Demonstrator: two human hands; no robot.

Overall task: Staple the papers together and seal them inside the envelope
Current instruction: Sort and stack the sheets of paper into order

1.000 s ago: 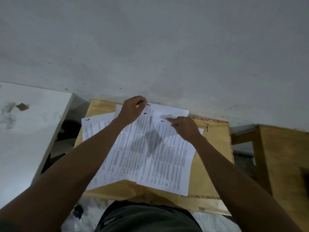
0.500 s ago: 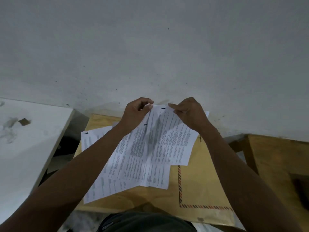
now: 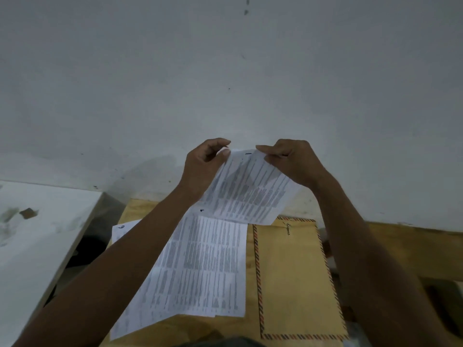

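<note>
My left hand [image 3: 204, 162] and my right hand [image 3: 292, 162] pinch the two top corners of a printed sheet [image 3: 250, 189] marked "1", held up off the table in front of the wall. Below it several more printed sheets [image 3: 210, 266] lie fanned out on a small wooden table [image 3: 140, 209]. A brown envelope [image 3: 295, 279] with a striped red and blue border and a metal clasp lies flat to the right of the sheets. No stapler is in view.
A white tabletop [image 3: 32, 244] with dark stains stands at the left, with a dark gap between it and the wooden table. Another wooden surface [image 3: 413, 251] extends at the right. A grey wall [image 3: 225, 71] rises directly behind.
Both hands have lifted the sheet marked "1" up and away from the pile. With that sheet raised, the envelope and the lower sheets show in full.
</note>
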